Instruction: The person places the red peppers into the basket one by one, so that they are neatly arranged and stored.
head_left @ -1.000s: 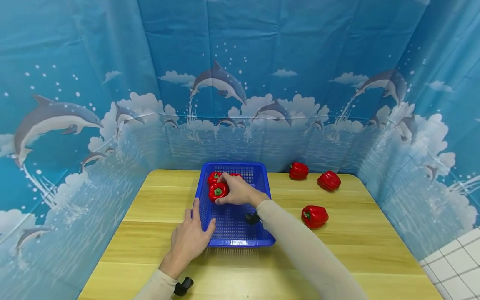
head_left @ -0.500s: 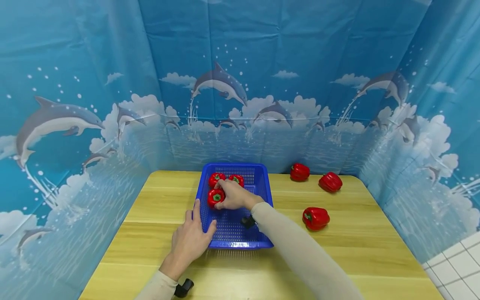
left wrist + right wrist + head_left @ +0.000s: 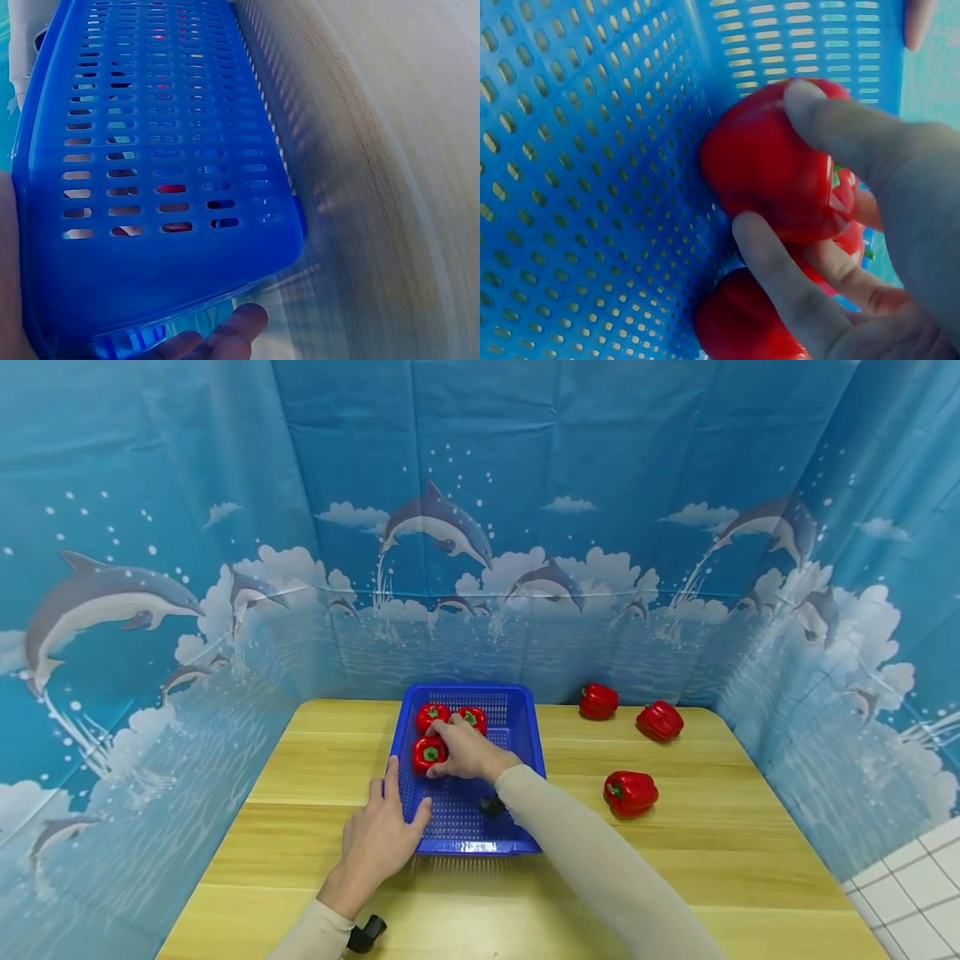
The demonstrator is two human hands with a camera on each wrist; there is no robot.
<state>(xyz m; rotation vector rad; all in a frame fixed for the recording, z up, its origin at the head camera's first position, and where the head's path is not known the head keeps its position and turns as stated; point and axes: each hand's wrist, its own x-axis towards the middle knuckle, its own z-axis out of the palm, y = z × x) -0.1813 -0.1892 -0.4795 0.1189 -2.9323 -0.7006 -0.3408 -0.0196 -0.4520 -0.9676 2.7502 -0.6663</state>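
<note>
The front red pepper (image 3: 429, 755) is held inside the blue basket (image 3: 480, 846), along its left side, clamped between the thumb and fingers of the right hand (image 3: 468, 752). Behind it, near the basket's back wall, two further peppers (image 3: 472, 719) are seated with stems up. At the basket's near left corner the left hand (image 3: 382, 835) is placed, fingers spread apart. To the basket's right, three loose peppers (image 3: 630, 793) are scattered on the counter (image 3: 315, 793).
</note>
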